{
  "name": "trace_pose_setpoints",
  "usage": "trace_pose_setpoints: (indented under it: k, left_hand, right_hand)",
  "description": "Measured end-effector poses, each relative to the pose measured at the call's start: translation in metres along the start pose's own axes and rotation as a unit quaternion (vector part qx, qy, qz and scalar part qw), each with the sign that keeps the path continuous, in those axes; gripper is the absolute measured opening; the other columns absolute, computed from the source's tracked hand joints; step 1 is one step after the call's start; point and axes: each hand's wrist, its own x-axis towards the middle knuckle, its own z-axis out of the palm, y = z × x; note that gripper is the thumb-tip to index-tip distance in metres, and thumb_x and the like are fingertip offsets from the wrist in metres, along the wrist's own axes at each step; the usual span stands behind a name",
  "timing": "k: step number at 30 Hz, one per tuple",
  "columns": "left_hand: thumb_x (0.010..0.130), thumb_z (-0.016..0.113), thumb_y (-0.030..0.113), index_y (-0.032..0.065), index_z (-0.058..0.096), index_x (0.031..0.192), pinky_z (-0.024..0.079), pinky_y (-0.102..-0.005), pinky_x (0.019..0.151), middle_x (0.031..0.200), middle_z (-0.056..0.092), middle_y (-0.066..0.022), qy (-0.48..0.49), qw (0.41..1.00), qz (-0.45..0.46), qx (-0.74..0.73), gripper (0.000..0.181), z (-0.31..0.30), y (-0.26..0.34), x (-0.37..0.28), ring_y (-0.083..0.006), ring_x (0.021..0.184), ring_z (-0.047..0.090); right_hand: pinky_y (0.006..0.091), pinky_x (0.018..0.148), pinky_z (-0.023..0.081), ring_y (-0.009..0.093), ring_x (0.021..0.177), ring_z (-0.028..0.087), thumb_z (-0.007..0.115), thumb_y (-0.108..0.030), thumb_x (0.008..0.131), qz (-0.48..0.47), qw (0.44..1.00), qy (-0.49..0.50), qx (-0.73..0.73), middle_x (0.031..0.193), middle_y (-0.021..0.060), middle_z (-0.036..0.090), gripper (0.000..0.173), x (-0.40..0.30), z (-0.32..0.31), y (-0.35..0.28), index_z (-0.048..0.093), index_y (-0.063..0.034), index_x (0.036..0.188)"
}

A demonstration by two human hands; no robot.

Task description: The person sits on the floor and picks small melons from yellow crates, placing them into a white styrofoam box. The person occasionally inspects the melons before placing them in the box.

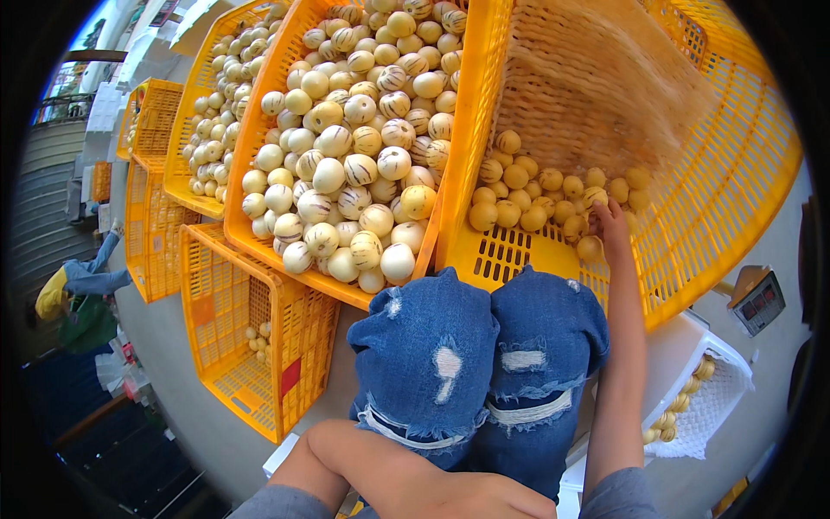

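Note:
My right hand (608, 220) reaches into a yellow plastic crate (474, 130) on the right, its fingers closed around a pepino melon (594, 196). Other yellow pepino melons (519, 176) lie around it, along the near side of a quilted, translucent liner (557, 97). My left hand (483, 496) lies low in the view, across my lap; its fingertips are cut off, and no object shows in it. Beside the right crate stands a tilted orange crate (235, 214) full of cream, purple-striped pepino melons (337, 139).
A yellow crate of melons (170, 188) and a deep crate with a few melons (277, 363) stand at left. At right are a white foam box (674, 353) holding melons and a scale display (757, 301). A bent-over person (84, 279) is far left.

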Motion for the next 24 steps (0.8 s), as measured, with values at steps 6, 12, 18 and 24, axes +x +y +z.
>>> trace_pose_setpoints:
  k: [6, 12, 18, 24]
  left_hand:
    - [0.088, 0.041, -0.012, 0.045, 0.051, 0.128, 0.045, -0.0294, 0.052, 0.096, 0.064, -0.0151, -0.052, 0.997, 0.042, -0.039, 0.07, 0.035, 0.025, -0.016, -0.0191, 0.059, 0.056]
    - [0.091, 0.045, 0.0, 0.0186, 0.063, 0.114, 0.046, -0.0311, 0.054, 0.085, 0.064, -0.0159, -0.113, 0.968, 0.048, -0.219, 0.035, 0.075, 0.059, -0.022, -0.0213, 0.058, 0.058]
    - [0.091, 0.054, 0.024, -0.0062, 0.065, 0.089, 0.049, -0.0389, 0.07, 0.073, 0.063, -0.0152, -0.111, 0.834, -0.125, -0.526, 0.032, 0.11, 0.104, -0.036, -0.0246, 0.056, 0.058]
    - [0.093, 0.052, 0.031, -0.0058, 0.064, 0.091, 0.042, -0.0499, 0.091, 0.075, 0.062, -0.0132, -0.04, 0.724, -0.148, -0.673, 0.039, 0.175, 0.149, -0.073, -0.0283, 0.062, 0.057]
  right_hand:
    - [0.0254, 0.066, 0.05, 0.017, 0.082, 0.061, 0.069, 0.005, 0.074, -0.187, 0.958, -0.062, 0.206, 0.114, 0.0098, 0.059, 0.068, -0.135, 0.025, -0.062, 0.043, -0.0122, 0.134]
    - [0.0291, 0.067, 0.052, 0.022, 0.087, 0.058, 0.068, -0.043, 0.083, -0.256, 0.908, -0.138, 0.301, 0.128, 0.0208, 0.05, 0.073, -0.239, 0.02, -0.121, 0.035, -0.0125, 0.14]
    - [0.0297, 0.06, 0.057, 0.027, 0.084, 0.067, 0.05, -0.044, 0.094, -0.236, 0.873, -0.161, 0.396, 0.115, 0.0276, 0.058, 0.054, -0.313, -0.003, -0.124, 0.04, -0.0073, 0.133]
    - [0.0242, 0.05, 0.044, 0.018, 0.076, 0.056, 0.039, -0.043, 0.097, -0.214, 0.873, -0.116, 0.423, 0.107, 0.0206, 0.061, 0.049, -0.388, -0.056, -0.087, 0.049, -0.0051, 0.128]
